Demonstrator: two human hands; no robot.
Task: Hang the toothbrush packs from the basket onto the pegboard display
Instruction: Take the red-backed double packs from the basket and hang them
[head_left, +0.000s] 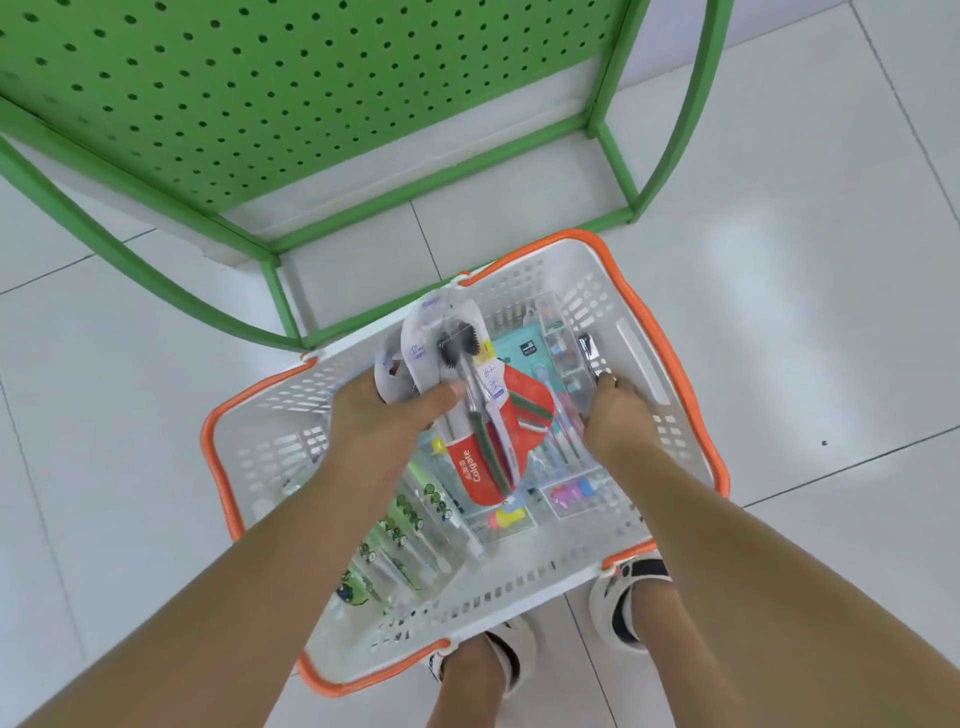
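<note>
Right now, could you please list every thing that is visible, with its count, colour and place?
pegboard display: one, green, upper left, on the floor.
basket: one, white with orange rim, on the floor below the display.
Colgate toothbrush packs: several, red and white, held above the basket.
other packs: count unclear, mostly clear, in the basket.
floor: white tiles.
shoes: two, white and black, below the basket.
left hand: grips the Colgate packs.
right hand: inside the basket, its grip on a clear pack.
</note>
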